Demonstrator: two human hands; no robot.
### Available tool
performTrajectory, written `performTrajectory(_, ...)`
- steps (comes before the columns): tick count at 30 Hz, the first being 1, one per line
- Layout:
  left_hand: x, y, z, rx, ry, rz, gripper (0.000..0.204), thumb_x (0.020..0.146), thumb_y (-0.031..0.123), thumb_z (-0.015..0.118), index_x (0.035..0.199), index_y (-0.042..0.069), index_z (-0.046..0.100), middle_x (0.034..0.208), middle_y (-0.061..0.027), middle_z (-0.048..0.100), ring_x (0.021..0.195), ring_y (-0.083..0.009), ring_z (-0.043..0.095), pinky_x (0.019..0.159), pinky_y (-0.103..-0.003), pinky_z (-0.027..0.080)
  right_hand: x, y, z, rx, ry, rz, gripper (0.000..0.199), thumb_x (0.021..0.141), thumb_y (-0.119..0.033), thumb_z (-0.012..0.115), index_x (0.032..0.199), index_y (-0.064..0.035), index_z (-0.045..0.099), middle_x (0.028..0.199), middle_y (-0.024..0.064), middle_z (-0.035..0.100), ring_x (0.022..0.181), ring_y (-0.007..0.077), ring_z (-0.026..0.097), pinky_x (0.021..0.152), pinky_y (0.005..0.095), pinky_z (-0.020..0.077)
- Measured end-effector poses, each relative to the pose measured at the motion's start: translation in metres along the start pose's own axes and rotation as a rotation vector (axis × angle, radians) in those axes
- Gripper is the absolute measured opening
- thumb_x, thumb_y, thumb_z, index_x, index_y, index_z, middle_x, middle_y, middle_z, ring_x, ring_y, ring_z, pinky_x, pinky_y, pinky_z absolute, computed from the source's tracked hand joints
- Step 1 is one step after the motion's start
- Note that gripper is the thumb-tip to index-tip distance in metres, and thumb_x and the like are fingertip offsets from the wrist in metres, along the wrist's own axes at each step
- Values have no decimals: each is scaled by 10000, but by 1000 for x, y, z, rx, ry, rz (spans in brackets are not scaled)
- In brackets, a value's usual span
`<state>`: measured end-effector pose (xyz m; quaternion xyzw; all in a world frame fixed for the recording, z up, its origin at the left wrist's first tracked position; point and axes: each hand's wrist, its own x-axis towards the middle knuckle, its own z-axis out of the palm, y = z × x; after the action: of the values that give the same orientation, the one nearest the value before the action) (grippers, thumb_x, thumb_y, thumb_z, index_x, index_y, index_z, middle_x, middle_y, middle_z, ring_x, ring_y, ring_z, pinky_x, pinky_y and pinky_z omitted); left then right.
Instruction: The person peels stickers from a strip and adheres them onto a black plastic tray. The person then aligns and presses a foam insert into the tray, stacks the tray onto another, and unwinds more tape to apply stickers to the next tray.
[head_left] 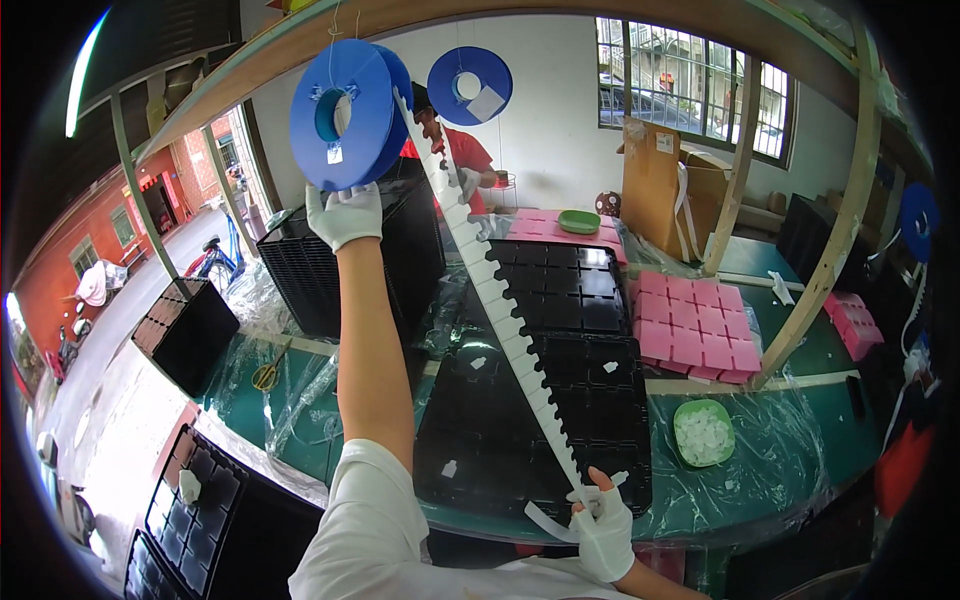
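Tape-feeding was underway: left hand (344,215) steadied the blue plastic reel (345,112) at eleven o'clock, right hand (604,528) pinched the white notched carrier strip (505,330) at five o'clock, likely needing a steady downward pull.

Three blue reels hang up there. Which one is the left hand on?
The nearest, largest blue reel at upper left: the left hand touches its lower edge, and the white notched tape runs from it to the right hand.

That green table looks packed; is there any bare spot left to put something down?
On the green table, bare film-covered room lies around the green bowl of white pieces, between the black trays and the wooden post. A smaller patch sits by the scissors. The middle is crowded with trays; pink blocks fill the far right.
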<state>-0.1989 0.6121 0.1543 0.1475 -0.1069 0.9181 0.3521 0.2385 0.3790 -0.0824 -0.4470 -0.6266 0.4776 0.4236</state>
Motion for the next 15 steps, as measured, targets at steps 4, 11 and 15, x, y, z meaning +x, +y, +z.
performTrajectory(4,-14,18,12,86,-322,-9,517,939,426,601,1279,44,528,1336,-89,557,1232,-275,530,983,-443,460,3,-7,2,106,-60,55,491,943,29,494,1430,-3,438,983,71,653,723,79,563,672,238,475)
performTrajectory(11,-35,40,47,324,-537,-49,516,983,422,519,1331,40,515,1351,-122,550,1255,-300,514,1055,-467,415,-5,-11,4,184,-416,168,346,1014,-81,464,1340,2,545,970,71,687,675,89,589,643,236,516)
performTrajectory(15,-42,42,64,342,-556,-229,368,959,116,516,1317,30,520,1345,-128,550,1282,-274,489,1101,-456,374,-8,-1,9,165,-465,78,357,1019,-100,473,1357,2,526,1022,83,690,672,88,601,631,233,533)
